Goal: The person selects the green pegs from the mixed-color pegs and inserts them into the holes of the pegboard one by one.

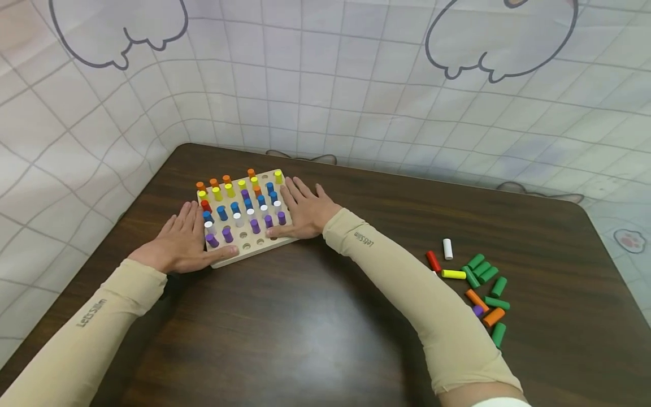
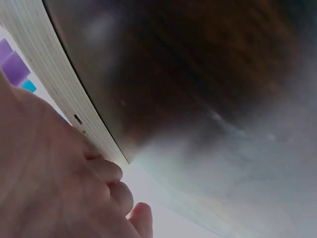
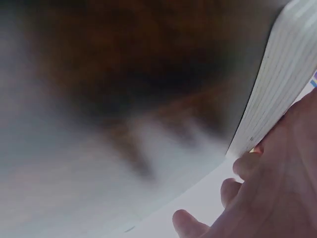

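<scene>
The wooden pegboard (image 1: 244,249) sits at the far left of the worktop (image 1: 305,316), left hand (image 1: 178,243) and right hand (image 1: 305,212) flat and open against its sides; stiff and light, best held by its edges, kept level lest the pegs (image 1: 239,203) topple.

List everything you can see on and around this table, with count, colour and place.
Pegboard: one, pale wood, far left part of the table, a few near-row holes empty.
Pegs standing in the board: many, in orange, yellow, blue, red, white and purple.
Loose pegs: a scatter lying right of the right forearm; mostly green, plus orange, one red, one white, one yellow, one purple.
Table: one, dark brown wood.
Backdrop: white grid cloth with cartoon outlines, behind and beside the table.
Left hand: flat against the board's left edge, thumb on its near corner.
Right hand: flat against the board's right edge.
Sleeves: two, beige.
</scene>
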Demonstrator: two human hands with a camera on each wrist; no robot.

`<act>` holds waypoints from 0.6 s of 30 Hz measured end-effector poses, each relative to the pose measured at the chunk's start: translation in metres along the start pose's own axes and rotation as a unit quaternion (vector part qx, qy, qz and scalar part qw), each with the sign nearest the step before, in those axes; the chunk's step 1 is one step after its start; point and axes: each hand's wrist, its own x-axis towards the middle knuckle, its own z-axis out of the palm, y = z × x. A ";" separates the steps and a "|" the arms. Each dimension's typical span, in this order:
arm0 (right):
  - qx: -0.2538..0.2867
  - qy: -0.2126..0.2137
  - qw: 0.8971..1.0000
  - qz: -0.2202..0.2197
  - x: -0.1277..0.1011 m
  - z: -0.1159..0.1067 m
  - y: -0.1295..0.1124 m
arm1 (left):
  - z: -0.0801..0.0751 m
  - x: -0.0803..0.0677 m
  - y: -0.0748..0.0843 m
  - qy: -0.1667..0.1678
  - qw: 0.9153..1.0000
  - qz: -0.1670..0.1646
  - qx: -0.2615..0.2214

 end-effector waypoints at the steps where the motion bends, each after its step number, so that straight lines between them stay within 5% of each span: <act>1: 0.000 0.001 1.000 0.003 -0.003 0.001 0.000 | 0.000 0.000 0.002 0.001 1.000 0.000 0.002; 18: 0.002 0.025 0.999 0.044 -0.042 0.013 0.004 | 0.010 0.004 0.028 0.032 0.999 0.026 0.017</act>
